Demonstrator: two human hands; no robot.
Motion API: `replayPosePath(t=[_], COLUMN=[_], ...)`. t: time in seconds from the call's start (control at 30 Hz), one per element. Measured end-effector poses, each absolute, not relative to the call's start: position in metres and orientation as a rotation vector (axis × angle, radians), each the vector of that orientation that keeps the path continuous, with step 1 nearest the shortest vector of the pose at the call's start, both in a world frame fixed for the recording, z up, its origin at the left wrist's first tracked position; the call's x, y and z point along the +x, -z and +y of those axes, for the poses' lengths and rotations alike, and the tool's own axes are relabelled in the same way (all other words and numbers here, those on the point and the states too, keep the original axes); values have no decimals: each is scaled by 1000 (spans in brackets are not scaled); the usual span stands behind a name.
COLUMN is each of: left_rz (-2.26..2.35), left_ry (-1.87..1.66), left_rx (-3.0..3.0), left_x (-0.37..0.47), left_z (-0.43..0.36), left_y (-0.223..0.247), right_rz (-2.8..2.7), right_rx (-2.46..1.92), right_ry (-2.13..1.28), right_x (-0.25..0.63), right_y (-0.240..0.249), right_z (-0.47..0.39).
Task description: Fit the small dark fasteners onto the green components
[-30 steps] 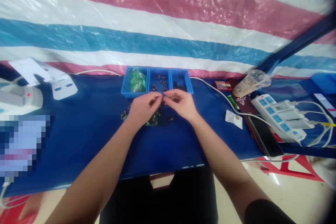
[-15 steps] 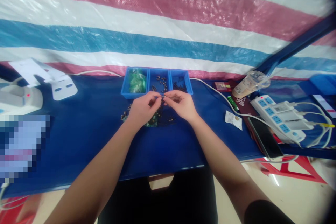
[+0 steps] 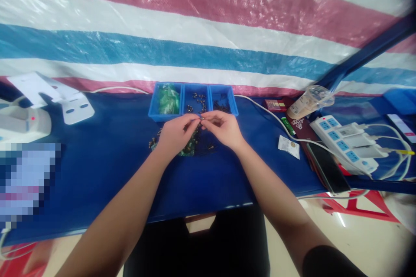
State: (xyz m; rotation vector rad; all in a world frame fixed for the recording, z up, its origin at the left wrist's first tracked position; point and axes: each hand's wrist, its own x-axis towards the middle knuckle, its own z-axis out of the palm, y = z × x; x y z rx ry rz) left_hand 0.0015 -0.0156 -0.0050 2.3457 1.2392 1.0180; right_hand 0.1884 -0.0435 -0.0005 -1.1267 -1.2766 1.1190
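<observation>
My left hand and my right hand meet fingertip to fingertip just in front of the blue bins. Both pinch a tiny metallic part, too small to name. Under and between the hands lies a loose pile of small brass-coloured and dark parts, partly on a green bag and largely hidden by my left hand. Of the three joined blue bins, the left one holds green plastic packaging, the middle one small brass-coloured pieces, the right one dark screw-like pieces.
On the right are a plastic drink cup, a white power strip with chargers, a dark phone, a small white packet and a trailing white cable. A white stand and a white device stand left.
My hands stay together at nearly the same spot, with only slight finger movement around the tiny part. The camera view has shifted very slightly.
</observation>
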Motion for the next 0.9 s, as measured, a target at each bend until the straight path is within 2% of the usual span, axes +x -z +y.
replayPosePath(t=[0.9], left_rz=[1213], left_ry=[-986], left_rx=[2310], left_x=[0], left_z=[-15], left_y=[5], right_rz=[-1318], right_rx=[-1122], right_ry=[-1088], right_x=[187], right_y=[2], right_z=[-45])
